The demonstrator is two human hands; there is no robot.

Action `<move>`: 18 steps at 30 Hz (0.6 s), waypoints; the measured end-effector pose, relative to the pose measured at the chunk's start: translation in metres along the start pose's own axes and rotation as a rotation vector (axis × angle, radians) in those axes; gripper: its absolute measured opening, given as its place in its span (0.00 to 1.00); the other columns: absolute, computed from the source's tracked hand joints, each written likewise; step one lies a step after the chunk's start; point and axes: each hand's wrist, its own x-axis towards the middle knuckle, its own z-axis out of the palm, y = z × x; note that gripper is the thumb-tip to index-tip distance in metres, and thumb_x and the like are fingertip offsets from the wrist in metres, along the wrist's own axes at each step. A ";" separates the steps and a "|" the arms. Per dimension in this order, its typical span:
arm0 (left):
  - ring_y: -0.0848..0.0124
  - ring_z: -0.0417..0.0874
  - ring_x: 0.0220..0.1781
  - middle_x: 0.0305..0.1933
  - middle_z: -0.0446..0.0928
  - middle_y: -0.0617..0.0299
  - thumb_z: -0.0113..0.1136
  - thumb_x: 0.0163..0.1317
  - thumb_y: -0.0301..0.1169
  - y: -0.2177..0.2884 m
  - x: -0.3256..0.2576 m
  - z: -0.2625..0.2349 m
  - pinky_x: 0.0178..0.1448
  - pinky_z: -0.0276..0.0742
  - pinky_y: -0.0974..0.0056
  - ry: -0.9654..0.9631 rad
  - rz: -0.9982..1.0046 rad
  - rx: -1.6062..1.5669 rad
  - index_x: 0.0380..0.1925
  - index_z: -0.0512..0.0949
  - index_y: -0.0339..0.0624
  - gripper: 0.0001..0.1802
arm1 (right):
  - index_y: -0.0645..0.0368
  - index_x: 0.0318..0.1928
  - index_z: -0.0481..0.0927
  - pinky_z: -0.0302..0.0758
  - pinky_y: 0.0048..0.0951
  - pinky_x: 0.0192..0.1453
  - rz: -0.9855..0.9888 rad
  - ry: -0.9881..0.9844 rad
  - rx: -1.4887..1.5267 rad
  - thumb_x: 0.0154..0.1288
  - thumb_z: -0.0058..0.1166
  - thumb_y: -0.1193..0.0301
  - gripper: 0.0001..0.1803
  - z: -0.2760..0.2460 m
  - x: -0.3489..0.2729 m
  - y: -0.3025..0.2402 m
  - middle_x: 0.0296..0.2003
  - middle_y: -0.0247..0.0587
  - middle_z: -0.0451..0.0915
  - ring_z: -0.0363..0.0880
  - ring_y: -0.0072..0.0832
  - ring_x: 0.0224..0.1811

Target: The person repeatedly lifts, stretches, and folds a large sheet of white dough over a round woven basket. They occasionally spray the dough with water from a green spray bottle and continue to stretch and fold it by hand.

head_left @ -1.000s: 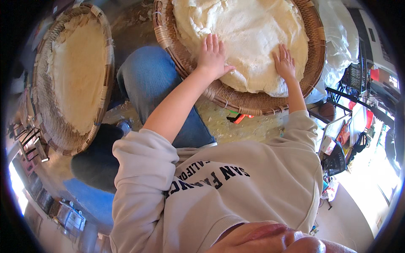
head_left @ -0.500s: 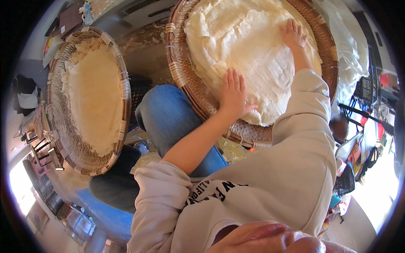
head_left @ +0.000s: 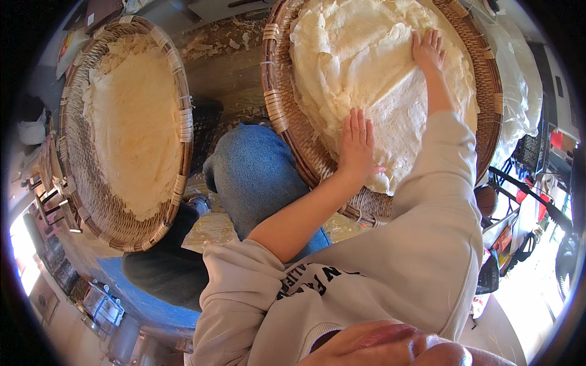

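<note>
A round wicker basket (head_left: 284, 116) in front of me holds a stack of pale, thin, crinkled sheets (head_left: 342, 73), which look like thin flatbread. My left hand (head_left: 359, 146) lies flat on the near edge of the stack, fingers together and stretched forward, thumb out to the right. Farther off to the right, my right hand (head_left: 430, 53) rests palm down on the top sheet with its fingers a little apart. Neither hand grips anything. A diagonal edge or fold crosses the top sheet between them.
On the left is a second wicker basket (head_left: 183, 110) with similar sheets (head_left: 137, 128) and broken flakes at its far end. My jeans-clad knee (head_left: 253, 165) sits between the baskets. Clear plastic sheeting (head_left: 516, 79) borders the right basket. Scraps (head_left: 235, 44) litter the surface behind.
The whole view has shifted, so the right basket sits farther right in it. Both hands stay flat on the sheets; the diagonal fold shows more sharply.
</note>
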 end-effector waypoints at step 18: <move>0.39 0.38 0.79 0.78 0.43 0.40 0.40 0.62 0.63 0.009 0.008 0.020 0.78 0.29 0.35 0.089 -0.012 0.194 0.72 0.49 0.31 0.51 | 0.52 0.76 0.46 0.36 0.46 0.80 -0.145 -0.114 -0.066 0.72 0.20 0.37 0.43 0.023 -0.043 -0.123 0.78 0.33 0.39 0.32 0.34 0.81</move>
